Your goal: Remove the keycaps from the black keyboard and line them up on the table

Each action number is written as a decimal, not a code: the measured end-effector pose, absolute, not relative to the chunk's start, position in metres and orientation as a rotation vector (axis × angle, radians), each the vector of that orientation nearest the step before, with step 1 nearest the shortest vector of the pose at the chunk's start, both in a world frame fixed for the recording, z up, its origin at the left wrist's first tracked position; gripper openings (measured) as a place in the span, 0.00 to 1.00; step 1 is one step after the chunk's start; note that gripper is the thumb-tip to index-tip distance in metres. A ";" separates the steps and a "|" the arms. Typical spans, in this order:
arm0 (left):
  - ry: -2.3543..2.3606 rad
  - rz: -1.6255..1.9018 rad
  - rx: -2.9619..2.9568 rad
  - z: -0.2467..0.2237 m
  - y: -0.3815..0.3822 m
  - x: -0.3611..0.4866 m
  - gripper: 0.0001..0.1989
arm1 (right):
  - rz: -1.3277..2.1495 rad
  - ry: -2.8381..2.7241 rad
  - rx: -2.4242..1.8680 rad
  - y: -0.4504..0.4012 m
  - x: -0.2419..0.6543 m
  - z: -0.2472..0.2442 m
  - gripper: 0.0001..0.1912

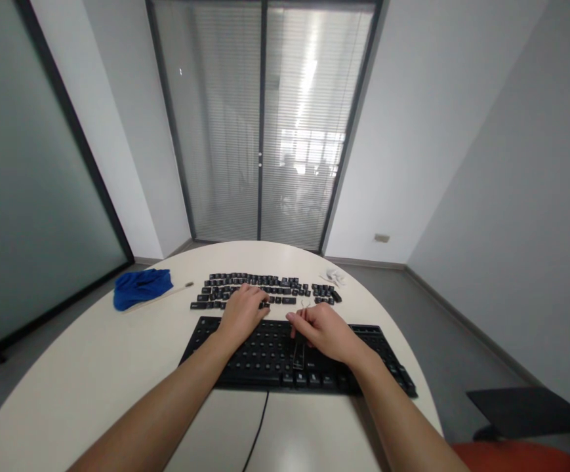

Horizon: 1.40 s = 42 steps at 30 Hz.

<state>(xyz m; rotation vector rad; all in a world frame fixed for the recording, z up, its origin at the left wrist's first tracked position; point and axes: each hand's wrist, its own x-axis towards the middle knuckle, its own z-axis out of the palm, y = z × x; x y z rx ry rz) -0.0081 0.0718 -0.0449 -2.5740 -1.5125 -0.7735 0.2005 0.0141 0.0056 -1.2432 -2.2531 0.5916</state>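
A black keyboard (260,375) lies on the table with most of its keycaps off and a few still seated along its near edge. Beyond it, loose black keycaps (240,280) are laid out in rows. My left hand (243,311) reaches over the keyboard's far edge to the nearest row, thumb and forefinger closed around a small black keycap (264,305). In my right hand (321,328) is a wire keycap puller (298,359), its loop pointing down over the right-middle of the keyboard and its thin ends sticking out above the fist.
On the round white table (92,387), a blue cloth (142,288) and a thin brush (166,293) lie at the left. Crumpled white tissue (334,276) sits at the far right. The keyboard's cable (256,436) runs toward me. A red-seated chair (515,457) stands at lower right.
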 end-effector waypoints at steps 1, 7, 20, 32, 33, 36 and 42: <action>-1.492 -0.799 -2.574 -0.044 0.070 -0.008 0.06 | 0.575 -2.275 -1.230 0.014 0.201 0.005 0.27; -1.314 -0.914 -2.710 -0.034 0.050 -0.003 0.06 | 0.450 -2.336 -1.182 0.016 0.204 0.005 0.25; -0.956 -0.799 -3.176 -0.036 0.023 -0.007 0.11 | 0.383 -2.359 -1.261 0.017 0.201 0.004 0.27; -0.952 -0.788 -3.160 -0.035 0.023 -0.005 0.09 | 0.435 -2.397 -1.199 0.019 0.201 -0.002 0.28; -0.952 -0.783 -3.158 -0.035 0.023 -0.005 0.08 | 0.432 -2.413 -1.183 0.018 0.200 -0.002 0.28; -0.943 -0.782 -3.165 -0.036 0.025 -0.005 0.06 | 0.405 -2.461 -1.156 0.015 0.196 -0.002 0.27; -0.915 -0.784 -3.223 -0.033 0.030 -0.009 0.06 | 0.338 -2.551 -1.040 0.009 0.193 -0.001 0.25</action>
